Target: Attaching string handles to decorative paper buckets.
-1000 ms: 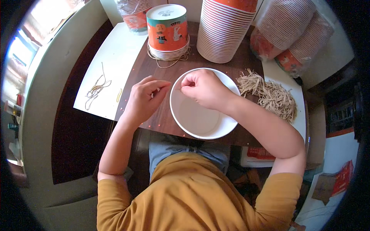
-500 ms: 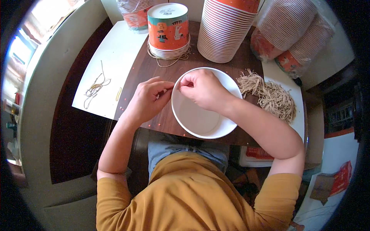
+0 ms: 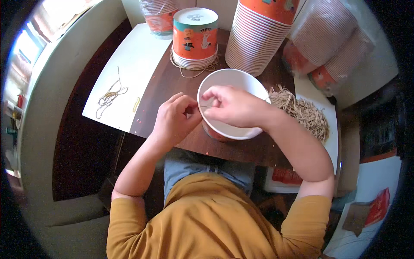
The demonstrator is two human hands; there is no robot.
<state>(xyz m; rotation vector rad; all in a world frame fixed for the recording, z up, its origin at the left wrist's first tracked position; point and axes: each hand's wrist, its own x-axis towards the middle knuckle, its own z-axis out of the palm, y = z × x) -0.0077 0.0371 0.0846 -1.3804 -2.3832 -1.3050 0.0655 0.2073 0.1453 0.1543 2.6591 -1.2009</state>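
A large paper bucket [image 3: 233, 127] with a white inside and an orange printed outside stands tilted before me, its mouth toward me. My left hand [image 3: 177, 117] is closed in a pinch against the outside of its left rim; what the fingertips hold is hidden. Over the bucket's mouth reaches my right hand [image 3: 235, 105], thumb and forefinger apart just inside that same rim. A thin brown strand [image 3: 204, 106], perhaps cord, shows at the rim between the two hands. To the right lies a heap of cut beige cords [image 3: 304, 113].
Behind stands an upside-down orange and green bucket [image 3: 195, 39] with cord looped round its base. Beside it rises a tall stack of nested buckets [image 3: 258, 39]. Bagged stacks [image 3: 325, 47] stand at the back right. A loose tangle of cord [image 3: 112, 97] lies on the white board at left.
The right thumb and forefinger have moved apart from their pinch at the rim. The bucket has tipped so its outer wall shows, and the view has shifted slightly.
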